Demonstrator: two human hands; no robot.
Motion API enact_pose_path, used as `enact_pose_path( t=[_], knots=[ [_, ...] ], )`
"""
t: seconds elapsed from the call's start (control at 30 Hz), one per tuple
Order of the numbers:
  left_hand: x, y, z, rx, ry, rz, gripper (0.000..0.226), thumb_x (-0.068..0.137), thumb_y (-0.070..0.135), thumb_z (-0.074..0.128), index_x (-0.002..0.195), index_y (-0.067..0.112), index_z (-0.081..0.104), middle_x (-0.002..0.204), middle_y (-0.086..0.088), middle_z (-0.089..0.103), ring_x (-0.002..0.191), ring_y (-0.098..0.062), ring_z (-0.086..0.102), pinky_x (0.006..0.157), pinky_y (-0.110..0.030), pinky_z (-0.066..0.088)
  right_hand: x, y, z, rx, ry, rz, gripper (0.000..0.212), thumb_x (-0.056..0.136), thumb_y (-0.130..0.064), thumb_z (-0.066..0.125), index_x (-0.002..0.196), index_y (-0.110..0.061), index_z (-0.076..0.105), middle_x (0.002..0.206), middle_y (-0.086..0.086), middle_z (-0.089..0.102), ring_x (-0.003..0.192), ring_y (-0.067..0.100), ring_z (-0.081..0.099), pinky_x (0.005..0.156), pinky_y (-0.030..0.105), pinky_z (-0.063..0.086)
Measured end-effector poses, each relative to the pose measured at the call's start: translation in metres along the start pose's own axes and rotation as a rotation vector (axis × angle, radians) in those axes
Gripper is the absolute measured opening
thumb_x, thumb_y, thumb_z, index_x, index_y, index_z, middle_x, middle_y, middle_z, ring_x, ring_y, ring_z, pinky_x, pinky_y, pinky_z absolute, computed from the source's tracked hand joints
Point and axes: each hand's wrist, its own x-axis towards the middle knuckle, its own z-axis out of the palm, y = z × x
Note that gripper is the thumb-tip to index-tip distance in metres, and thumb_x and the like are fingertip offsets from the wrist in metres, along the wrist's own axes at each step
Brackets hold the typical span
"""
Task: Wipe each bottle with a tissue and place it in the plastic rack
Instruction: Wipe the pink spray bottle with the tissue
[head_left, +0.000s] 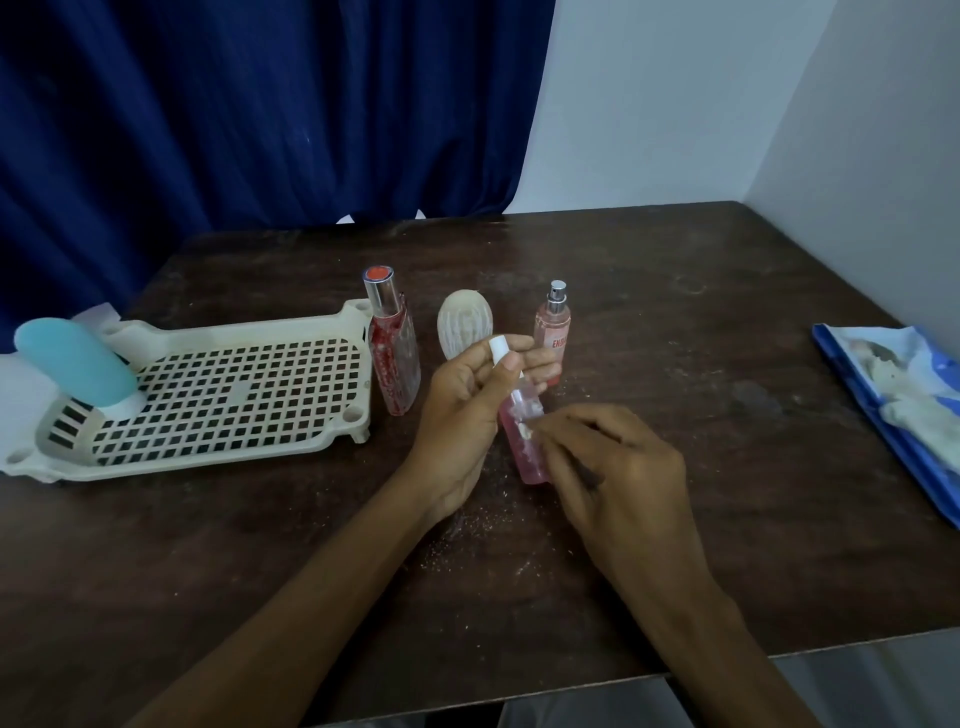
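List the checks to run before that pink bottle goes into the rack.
1. Left hand grip on the pink bottle, near its white cap: ok.
2. Tissue pinched in the right hand, against the bottle: ok.
3. Bottle wiped all round: cannot tell.
4. Free room in the plastic rack: ok; only the blue bottle sits in it, at the left end.
5. Straight path to the rack: probably not ok; the red-patterned bottle stands at the rack's right edge, so lift over it.
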Motion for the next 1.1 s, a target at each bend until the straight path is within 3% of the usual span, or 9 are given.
enact_pose_path(
  t=[0.23,0.47,0.63,0.8,1.1],
  knots=[
    [0.001,-0.001,-0.004,-0.03,-0.002,-0.011,0.028,0.104,0.01,0.046,0.127,-0.002,0.056,0.119,-0.02,0.071,0.112,-0.027,0.069,0.094,-0.03,0.055,0.007,-0.01,0.007,-0.047,-0.047,-0.048,0.02,0.093,-0.015,0.062,0.103,-0.006,0.077,0.096,0.005,0.069,0.085,0.014,0.064,0.07,0.024,0.056],
    [0.002,-0.002,-0.004,0.02,-0.013,-0.015,0.025,0.105,0.011,0.045,0.124,0.001,0.059,0.117,-0.018,0.072,0.11,-0.027,0.07,0.094,-0.032,0.055,0.002,-0.002,-0.003,-0.04,-0.03,-0.002,0.01,0.088,-0.009,0.069,0.092,-0.007,0.078,0.091,0.002,0.07,0.08,0.013,0.064,0.067,0.026,0.054],
    [0.002,-0.002,-0.006,0.01,-0.007,-0.027,0.028,0.105,0.01,0.044,0.127,-0.002,0.056,0.118,-0.019,0.071,0.111,-0.027,0.069,0.092,-0.03,0.056,0.006,-0.013,0.006,-0.065,-0.017,-0.024,0.023,0.096,-0.02,0.058,0.094,-0.006,0.077,0.09,0.004,0.069,0.079,0.014,0.063,0.063,0.029,0.056],
    [0.004,-0.003,-0.005,0.004,-0.003,-0.022,0.026,0.105,0.009,0.044,0.124,0.0,0.058,0.116,-0.02,0.072,0.108,-0.026,0.071,0.095,-0.031,0.055,-0.013,-0.007,-0.005,-0.069,-0.04,-0.012,0.009,0.084,-0.01,0.071,0.09,-0.008,0.078,0.091,0.001,0.069,0.077,0.013,0.063,0.063,0.026,0.055],
    [0.003,-0.002,-0.005,0.013,-0.006,-0.021,0.024,0.105,0.009,0.043,0.121,0.003,0.059,0.113,-0.017,0.073,0.104,-0.023,0.072,0.091,-0.028,0.055,-0.007,-0.006,0.0,-0.084,-0.02,0.006,0.009,0.082,-0.005,0.077,0.091,-0.008,0.078,0.091,0.002,0.069,0.08,0.013,0.063,0.067,0.024,0.055]
  ],
)
